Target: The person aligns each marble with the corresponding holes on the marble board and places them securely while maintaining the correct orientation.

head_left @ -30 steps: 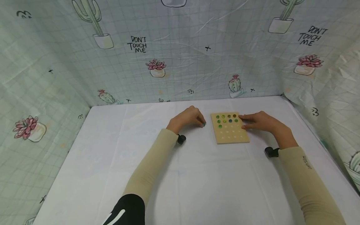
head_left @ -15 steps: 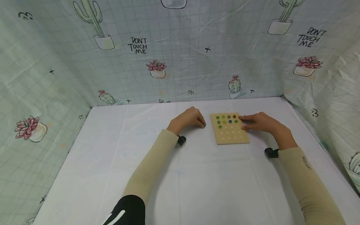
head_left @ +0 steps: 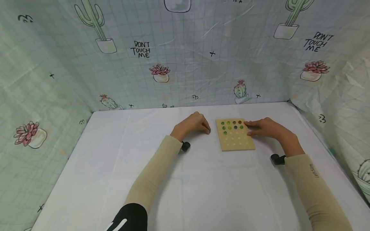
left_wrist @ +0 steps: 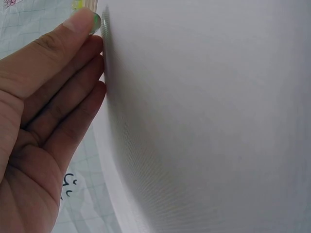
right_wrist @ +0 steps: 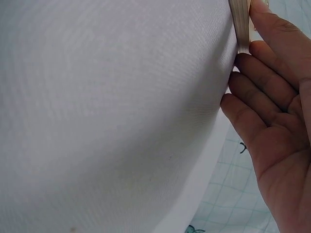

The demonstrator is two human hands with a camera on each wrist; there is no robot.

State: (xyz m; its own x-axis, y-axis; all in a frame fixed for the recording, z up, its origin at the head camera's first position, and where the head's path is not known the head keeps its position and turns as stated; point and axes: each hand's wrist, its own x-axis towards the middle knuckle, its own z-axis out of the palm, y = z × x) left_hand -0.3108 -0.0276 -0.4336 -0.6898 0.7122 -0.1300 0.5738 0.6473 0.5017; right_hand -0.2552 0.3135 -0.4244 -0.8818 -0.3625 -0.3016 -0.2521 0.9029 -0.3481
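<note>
A square light wooden board [head_left: 238, 143] with rows of small hollows lies on the table. Small round glassy marbles, mostly green with a blue marble [head_left: 235, 127] among them, sit in its upper rows. Left of the board, my left hand [head_left: 191, 125] is low over the cloth, apart from the board. Its thumb and forefinger pinch a green glassy marble [left_wrist: 96, 23], hidden in the head view. My right hand [head_left: 268, 128] touches the board's right edge with fingers fairly straight. In the right wrist view its thumb lies on the board [right_wrist: 239, 22] near the edge.
White cloth [head_left: 202, 186] covers the table. A pale green printed curtain [head_left: 185, 64] hangs behind and on both sides. Black wrist cameras sit on the left wrist [head_left: 186, 146] and right wrist [head_left: 278, 159].
The head view has shifted slightly, so everything sits a little lower. The green marble in my left fingers, visible earlier, is now covered in that view. Both hands have hardly moved.
</note>
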